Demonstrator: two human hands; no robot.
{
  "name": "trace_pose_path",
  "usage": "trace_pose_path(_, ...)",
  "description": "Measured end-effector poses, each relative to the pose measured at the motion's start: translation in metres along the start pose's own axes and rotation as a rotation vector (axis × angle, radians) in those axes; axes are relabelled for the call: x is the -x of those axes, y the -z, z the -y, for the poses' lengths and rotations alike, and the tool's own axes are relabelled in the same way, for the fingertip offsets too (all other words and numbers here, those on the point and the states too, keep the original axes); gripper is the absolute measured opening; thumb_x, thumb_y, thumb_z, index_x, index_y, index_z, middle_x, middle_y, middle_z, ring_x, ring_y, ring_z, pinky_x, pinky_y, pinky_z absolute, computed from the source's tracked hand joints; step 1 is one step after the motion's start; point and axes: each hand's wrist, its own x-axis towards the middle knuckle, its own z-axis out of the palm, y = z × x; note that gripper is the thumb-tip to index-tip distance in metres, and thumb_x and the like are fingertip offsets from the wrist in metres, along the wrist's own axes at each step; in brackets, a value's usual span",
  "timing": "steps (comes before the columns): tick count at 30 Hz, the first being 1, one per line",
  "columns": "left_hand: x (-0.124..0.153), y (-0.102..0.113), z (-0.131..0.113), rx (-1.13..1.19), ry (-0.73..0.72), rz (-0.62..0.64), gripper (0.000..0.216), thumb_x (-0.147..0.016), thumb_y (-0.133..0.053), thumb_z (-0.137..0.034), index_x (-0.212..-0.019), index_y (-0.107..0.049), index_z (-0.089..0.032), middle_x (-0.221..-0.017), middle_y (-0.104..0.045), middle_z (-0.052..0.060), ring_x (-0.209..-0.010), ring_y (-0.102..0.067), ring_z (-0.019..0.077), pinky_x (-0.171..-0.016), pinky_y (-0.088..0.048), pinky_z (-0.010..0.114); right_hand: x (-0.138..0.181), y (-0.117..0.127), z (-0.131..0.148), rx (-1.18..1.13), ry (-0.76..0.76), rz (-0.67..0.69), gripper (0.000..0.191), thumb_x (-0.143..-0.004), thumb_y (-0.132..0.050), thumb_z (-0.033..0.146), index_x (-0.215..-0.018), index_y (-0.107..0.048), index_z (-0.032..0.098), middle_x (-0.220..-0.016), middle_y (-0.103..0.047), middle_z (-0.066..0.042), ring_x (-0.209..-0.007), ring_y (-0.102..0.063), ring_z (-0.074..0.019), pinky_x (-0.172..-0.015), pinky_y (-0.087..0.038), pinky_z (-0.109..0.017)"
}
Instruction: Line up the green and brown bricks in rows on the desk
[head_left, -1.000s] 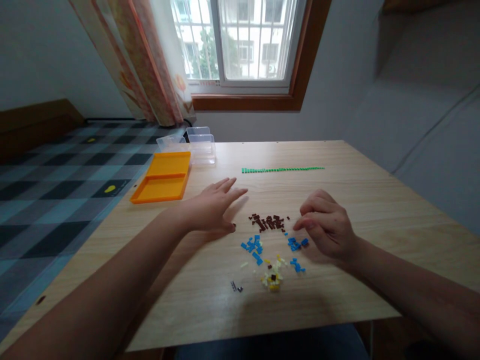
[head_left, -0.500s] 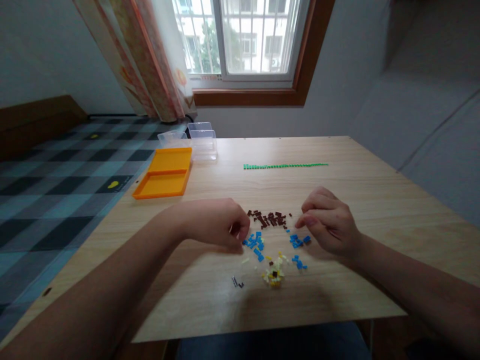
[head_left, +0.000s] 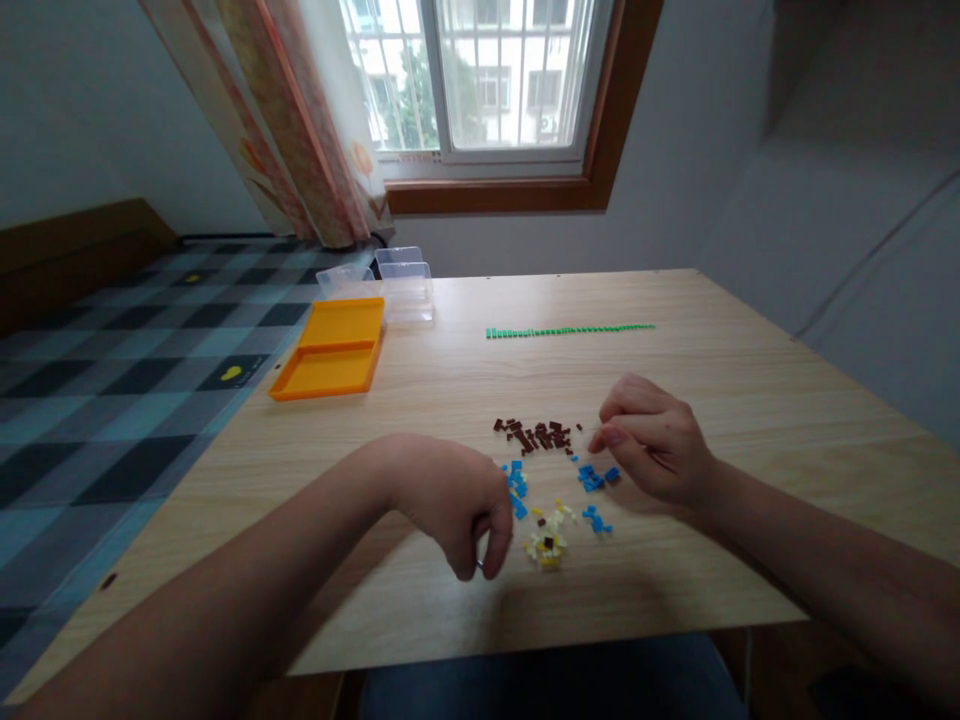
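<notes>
Pinching tiny dark pieces near the table's front edge (head_left: pixel 525 640), your left hand (head_left: pixel 457 500); your right hand (head_left: pixel 652 445) is curled, its grip unclear; the orange tray (head_left: pixel 330 355) holds nothing visible.

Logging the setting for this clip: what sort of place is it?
Probably a room in a home: a wooden table stands beside a bed with a checked cover, under a curtained window. Small coloured bricks lie between the hands.

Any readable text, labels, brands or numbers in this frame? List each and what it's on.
None readable.
Orange tray: plain, no label showing.
Clear plastic boxes: no print visible.
Small bricks by the hands, brown, blue, green row: too small to show any marking.
Yellow marks on the checked blanket: shapes, not letters.
Buildings through the window: no sign legible.
</notes>
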Motion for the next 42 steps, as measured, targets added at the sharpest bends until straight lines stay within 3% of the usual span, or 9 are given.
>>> trace_pose_path(16,0.006,0.004,0.007,-0.09,0.196,-0.096,0.021,-0.067,-0.071,-0.007,-0.076,-0.078,-0.024,-0.067,-0.071,-0.004,-0.06,-0.058,0.0113,-0.053,-0.036,0.022,0.003,0.0,0.001,-0.021,-0.023,0.007,0.028,-0.09,-0.05,0.011,-0.067,-0.065,0.016,-0.066,-0.054,-0.004,-0.062,-0.051,-0.0137,-0.056,-0.039,-0.028)
trace_pose_path(24,0.013,0.01,0.036,-0.019,0.211,-0.181,0.018,-0.063,-0.069,-0.006,-0.071,-0.076,-0.021,-0.069,-0.07,-0.004,-0.06,-0.057,0.0096,-0.056,-0.037,0.021,0.002,-0.001,0.002,-0.028,0.001,0.001,0.028,-0.09,-0.049,0.011,-0.067,-0.064,0.015,-0.064,-0.053,-0.003,-0.06,-0.051,-0.0131,-0.055,-0.038,-0.028)
trace_pose_path(28,0.014,0.015,0.053,0.046,0.173,-0.296,0.017,-0.064,-0.065,-0.009,-0.074,-0.075,-0.019,-0.064,-0.066,-0.004,-0.056,-0.053,0.0089,-0.053,-0.034,0.019,0.001,-0.001,0.003,-0.024,0.0,0.008,0.029,-0.091,-0.048,0.012,-0.067,-0.064,0.016,-0.063,-0.053,-0.003,-0.059,-0.051,-0.013,-0.054,-0.038,-0.028)
trace_pose_path(34,0.01,0.02,0.058,-0.026,0.207,-0.449,0.018,-0.07,-0.063,-0.017,-0.083,-0.076,-0.019,-0.06,-0.058,-0.003,-0.054,-0.047,0.0092,-0.052,-0.029,0.022,0.0,-0.001,0.004,-0.017,-0.008,0.019,0.029,-0.091,-0.049,0.013,-0.067,-0.065,0.016,-0.064,-0.054,-0.003,-0.06,-0.05,-0.0135,-0.055,-0.038,-0.028)
trace_pose_path(42,0.0,0.022,0.067,-0.043,0.054,-0.689,0.024,-0.076,-0.06,-0.025,-0.097,-0.07,-0.018,-0.071,-0.057,-0.001,-0.064,-0.048,0.0113,-0.058,-0.033,0.023,0.002,-0.002,0.003,-0.035,-0.01,0.029,0.03,-0.093,-0.048,0.015,-0.068,-0.065,0.017,-0.064,-0.054,-0.003,-0.06,-0.049,-0.0135,-0.055,-0.036,-0.029)
